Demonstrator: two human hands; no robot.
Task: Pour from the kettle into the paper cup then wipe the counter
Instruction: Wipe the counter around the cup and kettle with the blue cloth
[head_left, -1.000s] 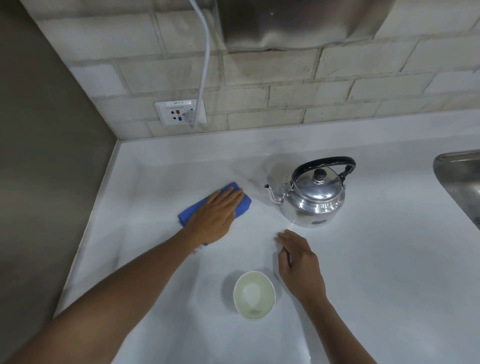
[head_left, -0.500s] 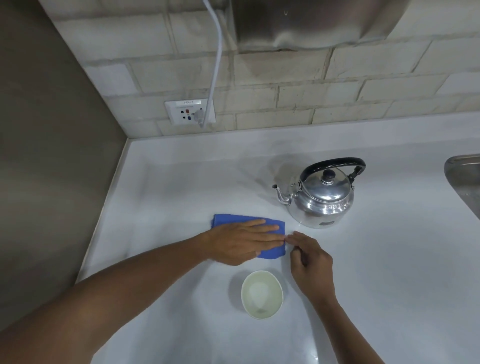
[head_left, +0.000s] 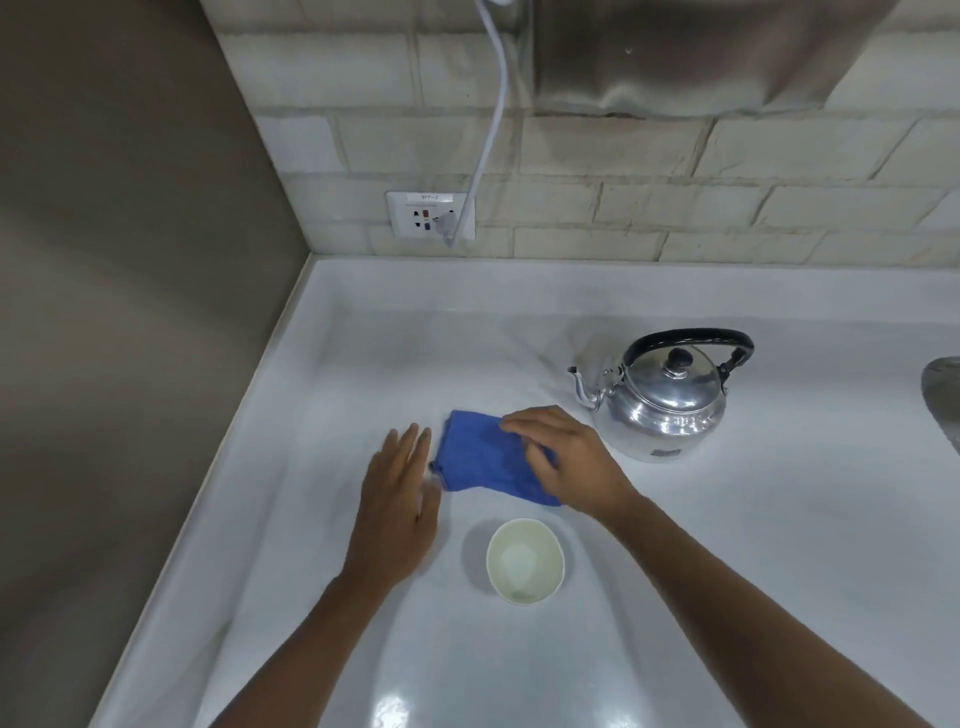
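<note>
A person's right hand (head_left: 566, 460) presses down on a blue cloth (head_left: 483, 457) at the centre of the frame, fingers curled over its right half and gripping the fabric against a white counter (head_left: 753, 545). The left hand (head_left: 397, 506) lies flat just left of the cloth, fingers straight and released, the fingertips beside the cloth's left edge. A white paper cup (head_left: 524, 561) stands upright below the cloth, between the two forearms, apart from both hands. A steel kettle (head_left: 667, 402) with a black handle sits upright right of centre, its spout pointing left toward the cloth. In the upper left of the frame, a white cable (head_left: 491, 119) runs down a pale brick wall to a socket (head_left: 430, 215). A sink's edge (head_left: 943, 395) shows at far right.
</note>
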